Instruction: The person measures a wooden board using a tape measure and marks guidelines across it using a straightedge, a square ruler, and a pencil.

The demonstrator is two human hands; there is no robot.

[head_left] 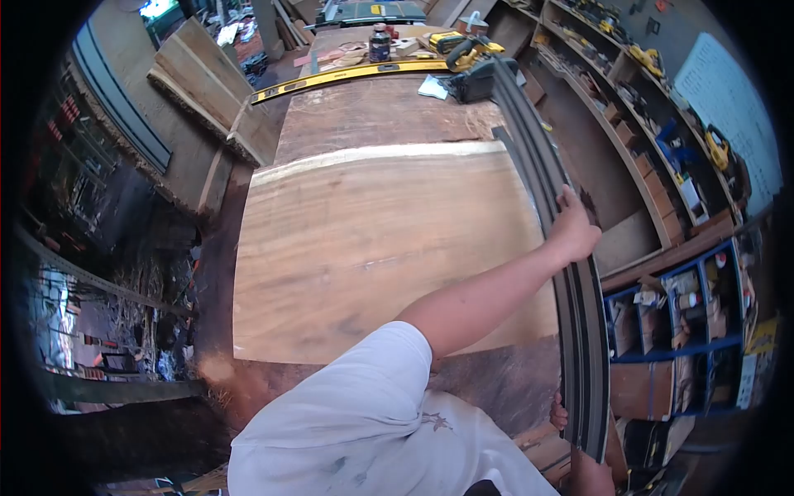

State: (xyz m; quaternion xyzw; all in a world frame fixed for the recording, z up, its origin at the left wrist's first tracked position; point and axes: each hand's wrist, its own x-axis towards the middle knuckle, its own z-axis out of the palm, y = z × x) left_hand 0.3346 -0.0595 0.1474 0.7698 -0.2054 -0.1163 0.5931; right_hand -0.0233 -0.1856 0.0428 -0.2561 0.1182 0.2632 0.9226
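A wide wooden slab [380,256] with a pale strip along its far edge lies flat on the worktable. Along its right side runs a long dark grooved guide rail [576,331]. My left hand [572,229] reaches across the slab and grips the rail partway along, its fingers closed at the outer edge. Near the close end of the rail is my right hand [560,412], with fingertips curled around the inner edge and the rest mostly hidden beneath. At the rail's far end sits a yellow and black power saw [480,70].
A yellow spirit level [347,80] lies across the far table, near a dark bottle [380,43] and a white cloth [432,88]. Thick boards [198,78] lean at the left. Shelves [637,149] of tools and a blue rack [678,306] line the right.
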